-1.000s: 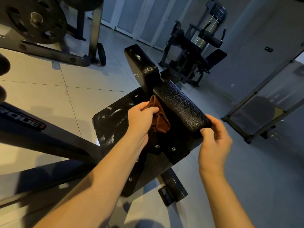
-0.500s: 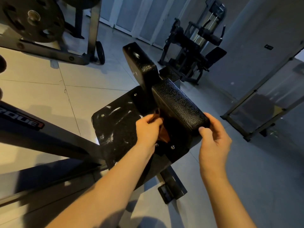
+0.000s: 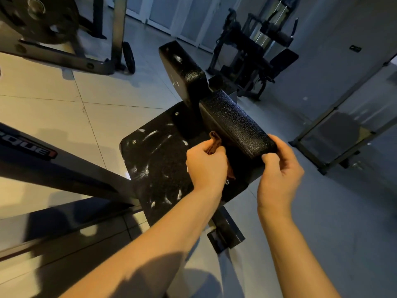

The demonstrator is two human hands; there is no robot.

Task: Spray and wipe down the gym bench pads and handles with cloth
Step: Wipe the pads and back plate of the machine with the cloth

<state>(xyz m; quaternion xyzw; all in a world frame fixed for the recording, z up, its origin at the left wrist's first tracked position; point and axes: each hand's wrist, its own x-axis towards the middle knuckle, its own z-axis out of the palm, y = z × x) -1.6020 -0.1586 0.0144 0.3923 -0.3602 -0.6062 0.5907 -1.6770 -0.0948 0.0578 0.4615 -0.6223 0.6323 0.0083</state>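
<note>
A black textured bench pad [image 3: 234, 123] stands tilted up at mid-frame, with a second black pad [image 3: 182, 69] behind it. Below them lies a flat black plate [image 3: 156, 160] streaked with white smears. My left hand [image 3: 207, 166] grips a brown cloth [image 3: 214, 138] bunched against the underside of the near pad; most of the cloth is hidden by my fingers. My right hand [image 3: 279, 171] holds the near pad's lower end, thumb on the end face and fingers curled round its far side.
A dark steel frame beam [image 3: 64, 168] runs across the left. A weight plate [image 3: 38, 16] on a rack and a small wheel [image 3: 129, 57] stand at the back left. Another gym machine [image 3: 253, 50] is at the back right. A metal frame [image 3: 343, 134] lies right, on a tiled floor.
My left hand has pulled the cloth down along the underside of the near pad towards me, and less of the cloth shows. My right hand has kept its hold on the pad's end.
</note>
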